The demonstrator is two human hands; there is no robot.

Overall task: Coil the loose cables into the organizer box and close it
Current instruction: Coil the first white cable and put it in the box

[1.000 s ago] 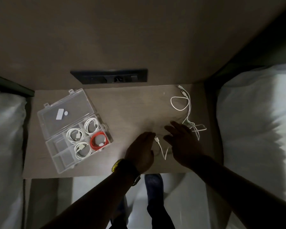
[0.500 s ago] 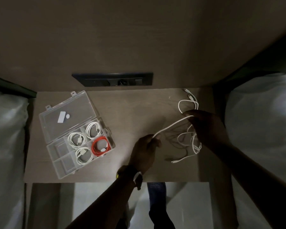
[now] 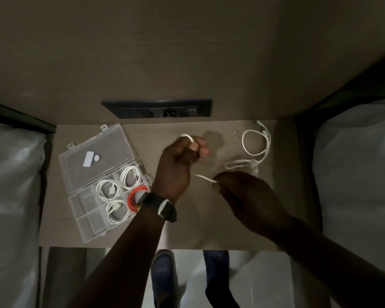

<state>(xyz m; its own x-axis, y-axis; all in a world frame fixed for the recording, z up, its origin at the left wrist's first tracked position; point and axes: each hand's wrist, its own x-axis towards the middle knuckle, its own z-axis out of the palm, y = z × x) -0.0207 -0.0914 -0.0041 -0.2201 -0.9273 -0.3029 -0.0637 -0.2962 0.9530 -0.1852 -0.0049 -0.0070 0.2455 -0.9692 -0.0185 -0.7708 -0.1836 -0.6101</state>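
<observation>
Dim light falls over a narrow wooden bench (image 3: 209,218) set between two white-covered beds, with a dark socket panel (image 3: 157,108) let into the wall behind it. A person stands at the bench's near edge, blue perforated shoes (image 3: 163,272) visible on the pale floor below.

At the bench's left side lies a clear plastic organizer box (image 3: 93,172), its lid (image 3: 91,150) thrown open and lying flat toward the wall, a small white label on it. Three coiled white cables (image 3: 118,192) sit in separate compartments of the box, and a coiled orange cable (image 3: 135,196) fills the compartment nearest the person's left wrist; the compartments along the box's left side appear bare, though the light is too poor to be sure.

The left hand (image 3: 176,170), a dark watch (image 3: 158,206) on its wrist, is raised above the middle of the bench, its grip clenched around one end of a loose white cable (image 3: 256,150), with a short loop showing above the knuckles. The cable runs from under that hand to the right hand (image 3: 247,192), whose grip pinches it at the fingertips. Beyond the right hand the rest of the cable lies in an untidy tangle on the bench, ending in a round loop and a plug near the far right corner, well apart from the box.
</observation>
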